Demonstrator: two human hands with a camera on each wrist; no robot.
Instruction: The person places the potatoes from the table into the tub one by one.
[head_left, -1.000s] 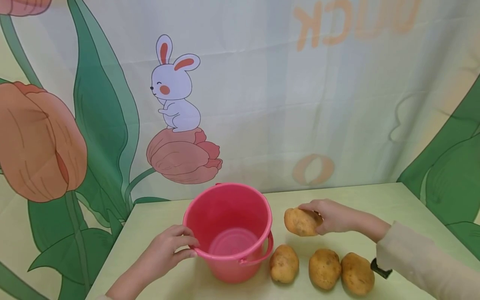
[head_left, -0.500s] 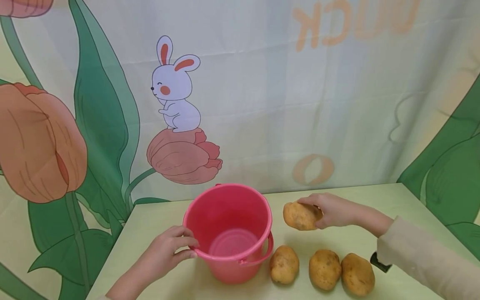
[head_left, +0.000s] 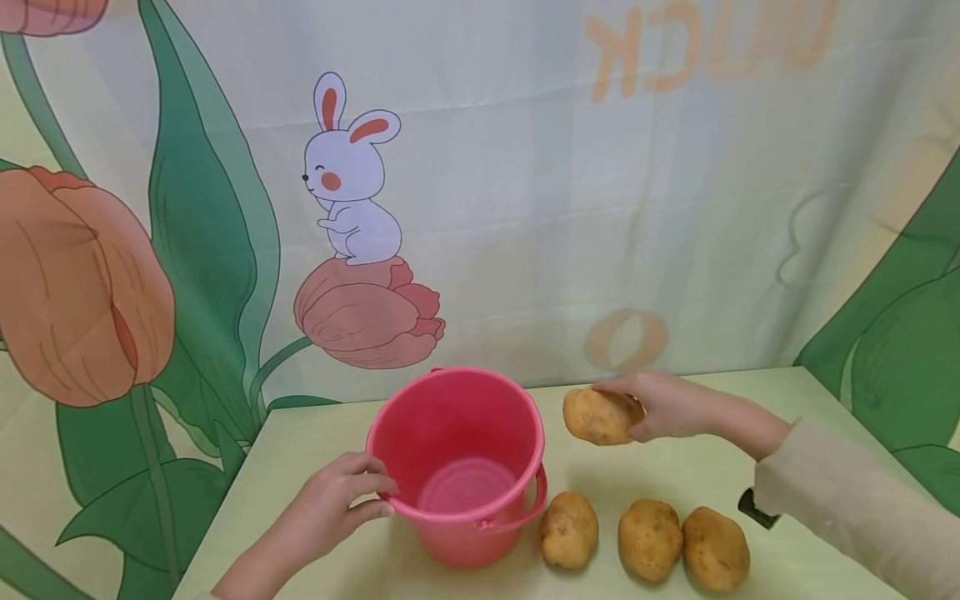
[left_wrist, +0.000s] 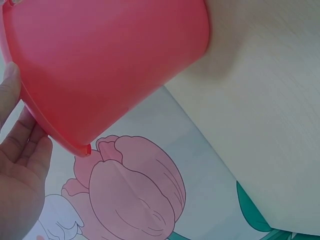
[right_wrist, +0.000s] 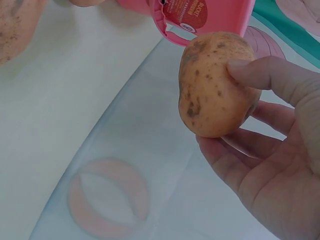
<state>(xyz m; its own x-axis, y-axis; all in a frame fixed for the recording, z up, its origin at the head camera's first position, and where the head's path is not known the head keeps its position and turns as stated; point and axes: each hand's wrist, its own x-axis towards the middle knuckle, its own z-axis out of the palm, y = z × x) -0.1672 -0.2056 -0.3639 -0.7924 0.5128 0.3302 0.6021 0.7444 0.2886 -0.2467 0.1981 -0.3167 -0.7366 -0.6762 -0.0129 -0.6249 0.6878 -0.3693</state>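
Note:
A pink bucket (head_left: 468,533) stands on the table with its mouth tilted toward the head camera; nothing shows inside it. My left hand (head_left: 341,493) pinches the bucket's rim at its left side, thumb outside and fingers over the edge, as the left wrist view also shows. To the right of the bucket, my right hand (head_left: 667,407) holds a potato (right_wrist: 215,85) above the table between thumb and fingers. On the table below lie a potato (head_left: 568,530) close beside the bucket and two more potatoes, one (head_left: 650,540) beside the other (head_left: 716,549).
The bucket's handle (head_left: 536,504) hangs down on its right side. A pale green table (head_left: 750,417) carries everything. Behind it hangs a cloth backdrop (head_left: 510,208) printed with tulips and a rabbit. A black band piece (head_left: 757,508) shows under the right sleeve.
My right hand has lifted the potato a little higher and slightly to the left. The left hand, the bucket and the potatoes on the table stay where they were.

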